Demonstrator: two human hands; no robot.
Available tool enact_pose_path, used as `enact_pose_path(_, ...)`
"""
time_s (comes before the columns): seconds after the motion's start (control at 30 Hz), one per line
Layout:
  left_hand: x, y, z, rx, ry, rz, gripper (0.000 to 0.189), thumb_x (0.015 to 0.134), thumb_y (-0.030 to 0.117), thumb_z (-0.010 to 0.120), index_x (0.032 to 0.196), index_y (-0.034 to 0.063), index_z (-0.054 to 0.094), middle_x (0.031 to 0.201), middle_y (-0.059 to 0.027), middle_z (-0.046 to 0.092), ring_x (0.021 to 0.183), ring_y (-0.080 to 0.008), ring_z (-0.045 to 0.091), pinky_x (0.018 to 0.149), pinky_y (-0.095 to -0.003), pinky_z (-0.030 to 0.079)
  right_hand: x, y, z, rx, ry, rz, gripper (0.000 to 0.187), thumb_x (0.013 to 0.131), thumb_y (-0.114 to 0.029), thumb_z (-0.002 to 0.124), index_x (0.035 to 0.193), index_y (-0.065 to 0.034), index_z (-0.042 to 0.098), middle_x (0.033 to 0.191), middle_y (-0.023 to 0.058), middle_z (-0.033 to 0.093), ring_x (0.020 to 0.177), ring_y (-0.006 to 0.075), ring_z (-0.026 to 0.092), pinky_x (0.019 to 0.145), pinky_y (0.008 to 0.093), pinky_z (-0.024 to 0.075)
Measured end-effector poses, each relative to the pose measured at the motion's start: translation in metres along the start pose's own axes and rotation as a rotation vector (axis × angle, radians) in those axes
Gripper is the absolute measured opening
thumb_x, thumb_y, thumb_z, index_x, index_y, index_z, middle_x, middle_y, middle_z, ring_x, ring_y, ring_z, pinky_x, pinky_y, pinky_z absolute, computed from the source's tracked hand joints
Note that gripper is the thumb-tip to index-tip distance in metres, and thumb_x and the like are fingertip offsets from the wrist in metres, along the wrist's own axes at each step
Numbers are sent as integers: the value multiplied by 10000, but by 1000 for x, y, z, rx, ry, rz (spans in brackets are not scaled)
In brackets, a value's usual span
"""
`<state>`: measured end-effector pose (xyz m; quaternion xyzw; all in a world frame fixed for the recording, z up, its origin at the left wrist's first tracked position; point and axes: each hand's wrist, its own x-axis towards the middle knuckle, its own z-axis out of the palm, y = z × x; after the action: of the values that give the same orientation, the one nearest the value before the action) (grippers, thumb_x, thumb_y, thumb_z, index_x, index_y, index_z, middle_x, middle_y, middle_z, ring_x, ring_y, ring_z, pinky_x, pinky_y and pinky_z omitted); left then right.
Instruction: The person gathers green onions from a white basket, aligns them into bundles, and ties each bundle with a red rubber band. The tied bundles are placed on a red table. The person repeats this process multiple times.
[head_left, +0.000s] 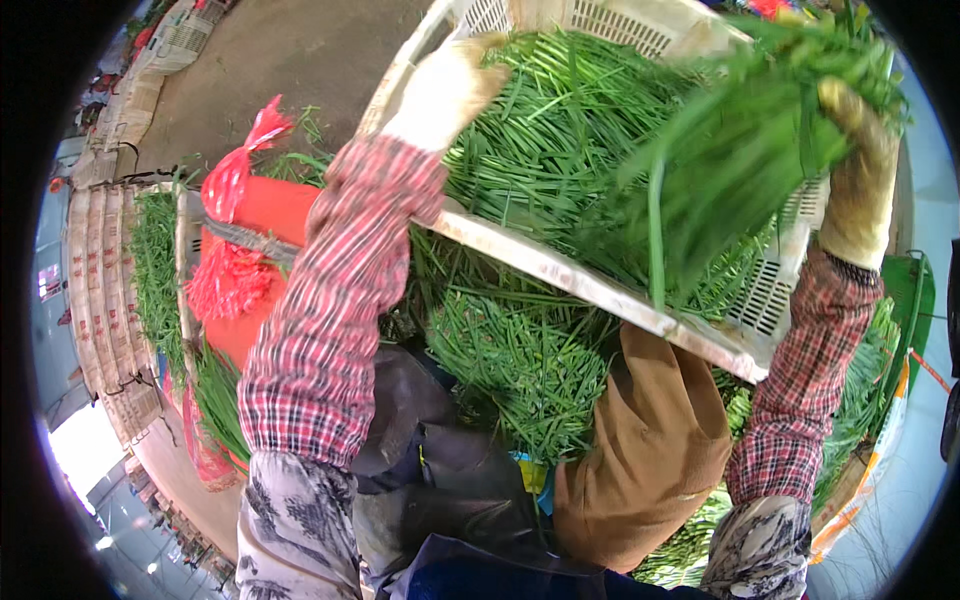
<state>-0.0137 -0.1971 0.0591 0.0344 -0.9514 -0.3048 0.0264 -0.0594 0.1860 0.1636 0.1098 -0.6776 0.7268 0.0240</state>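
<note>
A pale plastic crate (551, 270) with slotted walls stands before me, filled with long green leafy stalks (555, 150). My left hand (450, 86), in a whitish glove, is over the crate's left side; its fingers are blurred, and whether they hold anything is unclear. At the crate's right side my right hand (862, 165), in a stained yellowish glove, grips a large bunch of green stalks (750, 157), blurred, its long leaves hanging over the crate.
Cut green scraps (525, 360) lie in a heap below the crate, between my legs. To the left are a red object (281, 202) with pink plastic strands (232, 277) and another crate (182, 255) by more greens. Stacked crates (105, 277) stand farther left. More greens lie at right.
</note>
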Motion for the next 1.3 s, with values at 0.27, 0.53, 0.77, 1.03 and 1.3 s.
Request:
enact_pose_path(0.27,-265,98,-40,-1678,-757,-214,1008,807,821,509,1468,62,450,1435,-157,524,1337,-293,471,1125,-494,361,-168,-17,172,-1326,340,-812,631,913,-516,627,1371,-97,515,1316,98,597,1225,243,575,1057,394,486)
enact_pose_path(0.53,-375,81,16,-2498,-409,-482,572,982,400,558,1363,-25,528,1411,-245,530,1294,-369,530,1124,-491,414,-364,-51,173,-394,-529,-246,769,672,-61,839,1384,-71,550,1442,144,533,1380,303,452,1192,406,290)
enact_pose_path(0.77,-403,84,21,-1847,-356,-811,551,865,338,724,1323,65,586,1243,-116,670,1014,-216,689,830,-361,597,-335,-53,105,-177,-121,703,850,900,-338,718,1579,-142,247,1515,145,450,1396,301,417,1098,440,398)
enact_pose_path(1.03,-403,125,-2,-1261,-437,-544,572,863,183,767,1371,58,536,1233,-20,634,1114,-148,578,1010,-326,443,-305,-1,166,296,-248,817,550,845,-245,783,1291,9,586,1142,99,689,948,183,672,864,323,543)
enact_pose_path(1.3,-305,86,-74,-835,-134,101,549,814,147,820,1272,6,553,1108,-65,664,1011,-171,637,885,-321,525,-245,-36,190,191,-460,271,646,728,-178,892,1271,-14,581,1118,76,687,1000,165,632,906,323,519)
